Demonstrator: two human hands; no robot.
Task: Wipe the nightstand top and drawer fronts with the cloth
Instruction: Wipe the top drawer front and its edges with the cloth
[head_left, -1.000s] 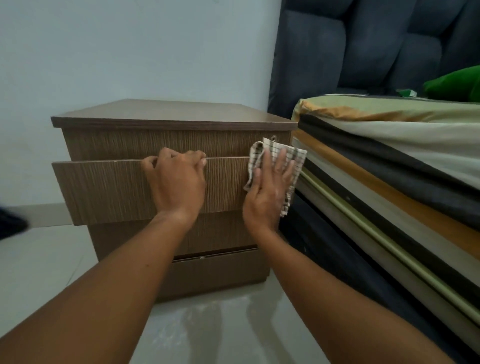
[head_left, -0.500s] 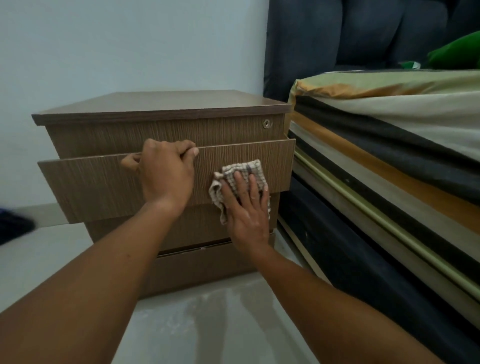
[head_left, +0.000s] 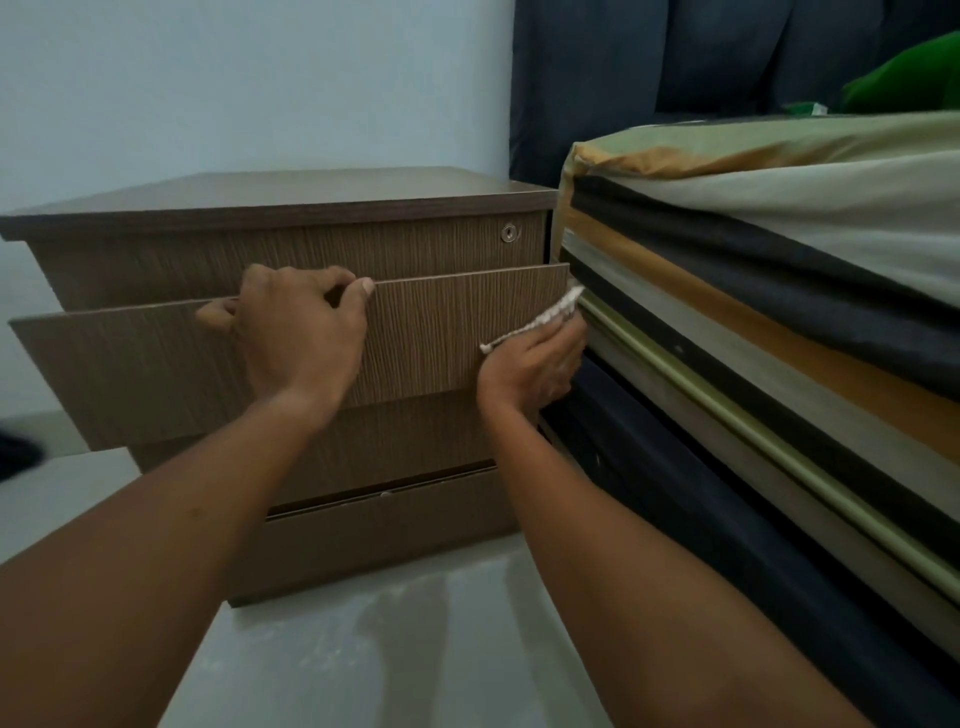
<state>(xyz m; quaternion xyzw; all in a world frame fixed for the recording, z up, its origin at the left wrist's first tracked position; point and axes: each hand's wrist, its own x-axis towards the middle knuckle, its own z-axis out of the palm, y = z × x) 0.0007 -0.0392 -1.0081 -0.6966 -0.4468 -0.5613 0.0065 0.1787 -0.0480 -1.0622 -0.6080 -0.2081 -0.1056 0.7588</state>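
A brown wood-grain nightstand (head_left: 291, 200) stands against the pale wall, its top bare. Its middle drawer front (head_left: 431, 332) is pulled out a little. My left hand (head_left: 298, 338) grips the top edge of that drawer front with the fingers hooked over it. My right hand (head_left: 535, 364) is at the drawer's right end and presses a checked cloth (head_left: 545, 319) against the front, close to the bed. Only the cloth's edge shows above the hand. A small round lock (head_left: 510, 233) sits on the top drawer front.
A bed with striped bedding (head_left: 753, 291) stands tight against the nightstand's right side, with a dark padded headboard (head_left: 675, 62) behind it. A green item (head_left: 904, 83) lies on the bed. The lower drawer (head_left: 384, 525) is slightly ajar. Pale floor (head_left: 389, 649) lies in front.
My right hand slid the cloth from the middle of the drawer front to its right end. The left hand stayed on the drawer's top edge. The view moved closer.
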